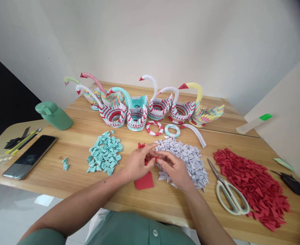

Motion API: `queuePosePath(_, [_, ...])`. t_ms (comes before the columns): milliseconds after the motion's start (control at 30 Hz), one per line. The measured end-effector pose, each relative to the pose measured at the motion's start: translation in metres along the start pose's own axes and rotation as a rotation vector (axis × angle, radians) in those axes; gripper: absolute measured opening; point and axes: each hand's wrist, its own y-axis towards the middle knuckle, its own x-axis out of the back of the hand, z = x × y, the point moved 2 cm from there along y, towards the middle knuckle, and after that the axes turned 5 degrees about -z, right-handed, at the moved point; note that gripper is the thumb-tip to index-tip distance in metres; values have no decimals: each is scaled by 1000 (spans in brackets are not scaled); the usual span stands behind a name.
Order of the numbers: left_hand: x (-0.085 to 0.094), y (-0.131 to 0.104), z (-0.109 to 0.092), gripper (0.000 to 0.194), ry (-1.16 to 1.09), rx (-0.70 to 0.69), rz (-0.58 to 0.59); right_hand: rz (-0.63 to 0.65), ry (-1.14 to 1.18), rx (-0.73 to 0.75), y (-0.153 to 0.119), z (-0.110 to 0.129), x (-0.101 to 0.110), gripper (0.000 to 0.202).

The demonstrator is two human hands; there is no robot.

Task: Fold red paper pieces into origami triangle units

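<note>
My left hand [140,161] and my right hand [174,167] meet over the middle of the table, fingers pinched on a small red paper piece [156,159]. The fingers partly cover it, so its exact fold is hard to see. Below my left hand lies a flat red paper sheet [144,181]. More red folded pieces [141,145] show just behind that hand. A heap of white folded paper triangles [188,160] spreads beside and behind my right hand. To the left of my hands is a pile of turquoise paper triangles [105,153].
Several folded-paper swans [137,117] line the back, with a red-white ring [154,128], a turquoise-white ring [172,130] and a white curved neck [195,134] before them. Scissors [230,192] and red triangles [251,183] lie right; a phone [30,157] and green bottle [54,115] left.
</note>
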Motion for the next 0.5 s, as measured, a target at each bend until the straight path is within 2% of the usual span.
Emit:
queuePosePath(267, [3,1,-1,46,244,-52,-50,-22,-60,62,1,0,0,19])
queuePosePath(500, [1,0,-3,39,312,-110,-29,-96,-172,167,1,1,-2,16])
